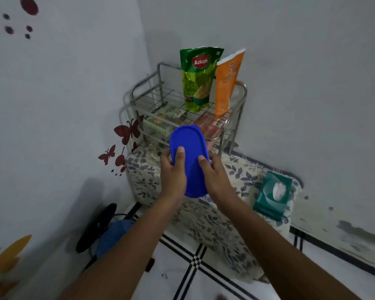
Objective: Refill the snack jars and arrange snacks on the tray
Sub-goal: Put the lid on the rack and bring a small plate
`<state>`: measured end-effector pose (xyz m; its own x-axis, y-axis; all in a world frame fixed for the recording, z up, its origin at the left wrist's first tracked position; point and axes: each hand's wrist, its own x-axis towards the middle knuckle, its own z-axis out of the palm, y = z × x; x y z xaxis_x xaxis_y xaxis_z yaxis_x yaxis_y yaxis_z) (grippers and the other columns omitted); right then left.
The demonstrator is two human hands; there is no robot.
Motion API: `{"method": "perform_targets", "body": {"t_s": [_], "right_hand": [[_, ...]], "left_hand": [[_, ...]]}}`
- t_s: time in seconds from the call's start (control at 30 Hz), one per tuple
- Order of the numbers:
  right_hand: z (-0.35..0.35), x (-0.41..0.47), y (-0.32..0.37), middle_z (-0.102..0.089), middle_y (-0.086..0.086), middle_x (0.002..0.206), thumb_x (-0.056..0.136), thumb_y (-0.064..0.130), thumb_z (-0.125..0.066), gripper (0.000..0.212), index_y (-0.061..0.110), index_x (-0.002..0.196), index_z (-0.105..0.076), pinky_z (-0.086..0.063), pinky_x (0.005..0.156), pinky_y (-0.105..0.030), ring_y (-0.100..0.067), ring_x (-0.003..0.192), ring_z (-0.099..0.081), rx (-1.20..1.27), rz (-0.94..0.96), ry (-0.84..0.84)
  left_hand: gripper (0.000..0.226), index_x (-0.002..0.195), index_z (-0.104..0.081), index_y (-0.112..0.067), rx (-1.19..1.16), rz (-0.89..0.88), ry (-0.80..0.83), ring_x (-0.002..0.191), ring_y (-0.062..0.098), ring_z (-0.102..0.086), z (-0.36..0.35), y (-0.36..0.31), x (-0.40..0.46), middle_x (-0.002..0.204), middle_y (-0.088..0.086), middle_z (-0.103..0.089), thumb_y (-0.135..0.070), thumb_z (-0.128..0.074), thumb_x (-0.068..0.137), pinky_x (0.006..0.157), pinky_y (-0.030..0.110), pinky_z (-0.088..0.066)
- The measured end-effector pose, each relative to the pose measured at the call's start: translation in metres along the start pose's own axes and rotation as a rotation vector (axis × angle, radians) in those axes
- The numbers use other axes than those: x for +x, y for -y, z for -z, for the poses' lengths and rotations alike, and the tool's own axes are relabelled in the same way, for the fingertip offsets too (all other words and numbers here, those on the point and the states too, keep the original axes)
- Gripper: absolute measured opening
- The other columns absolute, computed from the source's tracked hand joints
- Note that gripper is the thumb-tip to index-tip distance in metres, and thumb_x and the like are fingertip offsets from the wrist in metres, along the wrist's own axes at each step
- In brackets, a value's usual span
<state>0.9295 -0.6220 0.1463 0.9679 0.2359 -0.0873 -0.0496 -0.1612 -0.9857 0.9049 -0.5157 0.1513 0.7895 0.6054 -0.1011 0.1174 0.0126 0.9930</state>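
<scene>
Lid [189, 156], blue and oval, held up in the air in front of the metal wire rack [139, 98], over the leaf-patterned cloth [204, 217] below. Gripped from both sides: left hand [173, 174] curled round the left edge with thumb laid across the top face, right hand [214, 174] clamped on the right edge with thumb likewise on top. Tilted, far end raised toward the rack. On the rack's upper shelf, upright and side by side: green snack pouch [198, 81], orange snack pouch [226, 83] leaning just to its right. Boxes [160, 124] on the shelf beneath, seen through the wires. Near the right edge of the cloth, a green tissue pack [273, 195], lying well apart from the hands.
</scene>
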Motion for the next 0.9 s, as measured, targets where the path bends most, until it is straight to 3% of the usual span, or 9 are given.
{"method": "perform_targets", "body": {"t_s": [0.1, 0.2, 0.37, 0.5, 0.63, 0.7, 0.77, 0.83, 0.9], "right_hand": [[-0.008, 0.074, 0.001, -0.061, 0.004, 0.1, 0.103, 0.048, -0.047, 0.026, 0.024, 0.114, -0.05, -0.047, 0.061, -0.025, -0.012, 0.079, -0.062, 0.012, 0.019, 0.029], [-0.02, 0.13, 0.008, -0.055, 0.002, 0.087, 0.102, 0.048, -0.051, 0.03, 0.018, 0.099, -0.049, -0.041, 0.056, -0.022, -0.011, 0.068, -0.052, -0.057, 0.091, 0.019], [-0.05, 0.218, 0.037, -0.044, -0.001, 0.073, 0.102, 0.049, -0.052, 0.04, 0.017, 0.08, -0.042, -0.033, 0.056, -0.031, -0.014, 0.061, -0.041, -0.223, 0.186, 0.098], [-0.087, 0.276, 0.052, -0.045, 0.002, 0.071, 0.104, 0.042, -0.051, 0.036, 0.021, 0.077, -0.041, -0.039, 0.058, -0.037, -0.014, 0.061, -0.043, -0.198, 0.203, 0.097], [-0.132, 0.334, 0.057, -0.049, -0.002, 0.073, 0.105, 0.041, -0.048, 0.036, 0.016, 0.079, -0.043, -0.044, 0.062, -0.043, -0.02, 0.065, -0.049, -0.134, 0.131, -0.007], [-0.149, 0.362, 0.06, -0.055, -0.01, 0.08, 0.104, 0.041, -0.049, 0.036, 0.013, 0.082, -0.045, -0.054, 0.069, -0.054, -0.031, 0.074, -0.06, -0.086, 0.068, -0.071], [-0.164, 0.387, 0.064, -0.06, -0.018, 0.088, 0.104, 0.04, -0.05, 0.036, 0.012, 0.083, -0.045, -0.053, 0.074, -0.06, -0.039, 0.08, -0.065, -0.088, 0.025, -0.11], [-0.176, 0.414, 0.067, -0.061, -0.021, 0.088, 0.104, 0.039, -0.051, 0.036, 0.014, 0.08, -0.043, -0.053, 0.072, -0.059, -0.041, 0.079, -0.064, -0.101, 0.009, -0.148], [-0.187, 0.439, 0.068, -0.06, -0.019, 0.086, 0.104, 0.039, -0.051, 0.036, 0.013, 0.081, -0.044, -0.054, 0.071, -0.056, -0.038, 0.077, -0.064, -0.123, -0.012, -0.172]], "left_hand": [[0.045, 0.134, -0.044, -0.033, -0.004, -0.014, -0.035, 0.102, 0.007, -0.06, -0.017, -0.005, 0.069, 0.118, -0.014, -0.055, -0.062, -0.049, 0.1, 0.081, 0.037, -0.056], [0.051, 0.142, -0.041, -0.029, -0.001, -0.021, -0.122, 0.092, -0.003, -0.055, -0.025, -0.013, 0.119, 0.107, -0.026, -0.048, -0.058, -0.05, 0.101, 0.068, 0.025, -0.047], [0.035, 0.123, -0.043, -0.022, -0.02, 0.005, -0.263, 0.084, 0.005, -0.057, -0.017, -0.042, 0.21, 0.104, -0.008, -0.055, -0.04, -0.059, 0.098, 0.063, 0.025, -0.042], [0.01, 0.106, -0.053, -0.023, 0.105, -0.033, -0.255, 0.064, 0.003, -0.053, -0.001, -0.06, 0.286, 0.091, -0.006, -0.059, -0.024, -0.054, 0.096, 0.054, 0.022, -0.041], [0.023, 0.115, -0.056, -0.024, 0.267, -0.126, -0.193, 0.072, 0.006, -0.058, 0.002, -0.075, 0.365, 0.097, -0.011, -0.061, -0.015, -0.048, 0.096, 0.061, 0.028, -0.043], [0.034, 0.13, -0.056, -0.021, 0.316, -0.174, -0.159, 0.093, 0.005, -0.06, 0.001, -0.079, 0.398, 0.116, -0.011, -0.06, -0.015, -0.046, 0.097, 0.078, 0.028, -0.049], [0.042, 0.14, -0.053, -0.018, 0.353, -0.222, -0.151, 0.119, 0.013, -0.057, 0.002, -0.08, 0.424, 0.135, -0.003, -0.057, -0.014, -0.045, 0.099, 0.099, 0.036, -0.049], [0.043, 0.142, -0.053, -0.019, 0.376, -0.243, -0.107, 0.129, 0.019, -0.054, 0.002, -0.079, 0.454, 0.143, 0.002, -0.057, -0.015, -0.045, 0.1, 0.108, 0.044, -0.046], [0.042, 0.141, -0.053, -0.02, 0.402, -0.224, -0.053, 0.128, 0.021, -0.055, 0.002, -0.075, 0.482, 0.143, 0.004, -0.058, -0.018, -0.045, 0.101, 0.109, 0.049, -0.046]]}}
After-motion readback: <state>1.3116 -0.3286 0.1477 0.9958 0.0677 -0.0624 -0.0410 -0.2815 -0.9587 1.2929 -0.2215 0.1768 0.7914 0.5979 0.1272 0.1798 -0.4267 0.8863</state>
